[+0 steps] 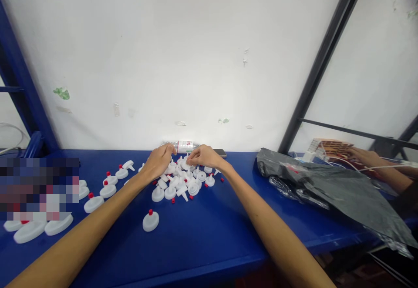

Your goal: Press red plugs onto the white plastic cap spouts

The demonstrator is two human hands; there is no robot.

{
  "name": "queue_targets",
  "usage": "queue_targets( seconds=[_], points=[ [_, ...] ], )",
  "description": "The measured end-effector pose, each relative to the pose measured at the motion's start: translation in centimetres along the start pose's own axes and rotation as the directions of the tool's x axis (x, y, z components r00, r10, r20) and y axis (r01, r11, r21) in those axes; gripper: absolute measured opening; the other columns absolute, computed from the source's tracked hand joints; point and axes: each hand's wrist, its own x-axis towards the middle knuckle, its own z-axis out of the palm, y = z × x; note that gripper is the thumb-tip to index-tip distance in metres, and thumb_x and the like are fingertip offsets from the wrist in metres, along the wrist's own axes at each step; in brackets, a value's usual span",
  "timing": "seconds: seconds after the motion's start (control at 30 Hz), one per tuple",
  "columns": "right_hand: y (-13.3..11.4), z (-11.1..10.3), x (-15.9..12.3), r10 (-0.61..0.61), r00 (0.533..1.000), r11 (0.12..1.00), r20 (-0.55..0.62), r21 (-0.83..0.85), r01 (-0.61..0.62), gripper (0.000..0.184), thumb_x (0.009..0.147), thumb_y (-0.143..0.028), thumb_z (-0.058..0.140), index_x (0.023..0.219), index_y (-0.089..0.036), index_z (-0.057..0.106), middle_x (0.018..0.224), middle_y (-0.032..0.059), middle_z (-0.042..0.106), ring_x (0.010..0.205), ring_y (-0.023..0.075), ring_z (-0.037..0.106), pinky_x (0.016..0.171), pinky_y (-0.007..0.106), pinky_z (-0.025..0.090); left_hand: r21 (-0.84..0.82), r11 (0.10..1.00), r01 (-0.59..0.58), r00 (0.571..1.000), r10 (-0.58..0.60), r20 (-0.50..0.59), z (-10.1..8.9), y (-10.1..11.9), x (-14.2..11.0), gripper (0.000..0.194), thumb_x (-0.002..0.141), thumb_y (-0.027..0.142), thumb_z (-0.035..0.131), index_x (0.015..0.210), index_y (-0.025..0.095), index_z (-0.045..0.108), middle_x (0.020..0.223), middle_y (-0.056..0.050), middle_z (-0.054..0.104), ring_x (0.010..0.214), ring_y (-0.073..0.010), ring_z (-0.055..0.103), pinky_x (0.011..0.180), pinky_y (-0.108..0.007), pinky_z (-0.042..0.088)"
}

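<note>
A heap of white plastic nozzle caps (178, 181), round with thin spouts, lies on the blue table. My right hand (205, 156) is over the back of the heap, fingers pinched on a white nozzle cap (185, 164). At the heap's back left is my left hand (160, 161), its fingers curled closed; whatever is in them is hidden. Small red tips (191, 197) lie loose around the pile. One white cap with a red tip (150, 220) stands alone in front. More red-tipped caps (94, 203) stand to the left.
Behind the heap, a clear plastic-wrapped roll (185, 146) and a phone (220, 152) lie against the wall. A grey plastic bag (313, 192) covers the table's right side. Another person's hand (362, 155) works beyond a dark metal post (321, 61). The far left is pixelated.
</note>
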Motion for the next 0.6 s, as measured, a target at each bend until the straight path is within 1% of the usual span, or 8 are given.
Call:
queue_targets(
  seconds=[0.13,0.3,0.43,0.6],
  points=[
    [-0.1,0.2,0.0,0.004,1.0,1.0,-0.005,-0.001,-0.004,0.002,0.083,-0.018,0.088,0.082,-0.017,0.087,0.078,0.0036,0.083,0.076,0.0176,0.077,0.069,0.023,0.056,-0.2,0.978,0.055,0.998,-0.054,0.011,0.1,-0.1,0.2,0.037,0.105,0.048,0.072,0.126,0.018,0.071,0.12,-0.006,0.076,0.099,-0.0205,0.076,0.086,-0.04,0.066],
    [-0.5,0.4,0.0,0.027,1.0,1.0,-0.012,0.0,-0.027,0.005,0.082,-0.016,0.088,0.082,-0.017,0.083,0.076,0.0026,0.083,0.07,0.0159,0.075,0.065,0.023,0.054,-0.415,0.899,0.136,0.99,-0.113,0.079,0.3,-0.4,0.9,0.036,0.107,0.049,0.07,0.123,0.017,0.07,0.11,-0.004,0.075,0.085,-0.0156,0.073,0.074,-0.033,0.064],
    [-0.7,0.4,0.0,0.015,1.0,1.0,0.023,-0.013,-0.015,0.004,0.082,-0.014,0.086,0.08,-0.017,0.085,0.068,0.0006,0.079,0.066,0.0152,0.072,0.064,0.023,0.053,-0.513,0.836,0.193,0.981,-0.147,0.13,0.1,-0.8,1.3,0.037,0.107,0.049,0.07,0.125,0.018,0.07,0.111,-0.005,0.075,0.086,-0.0158,0.073,0.074,-0.033,0.065],
    [-0.6,0.3,0.0,-0.012,0.999,0.999,0.039,-0.033,0.014,0.005,0.084,-0.02,0.086,0.082,-0.019,0.09,0.075,0.0024,0.083,0.07,0.0168,0.073,0.065,0.024,0.053,-0.582,0.787,0.204,0.978,-0.144,0.148,-0.6,-1.4,1.2,0.037,0.107,0.05,0.07,0.125,0.017,0.07,0.108,-0.004,0.075,0.082,-0.0146,0.072,0.071,-0.031,0.063]
  ],
)
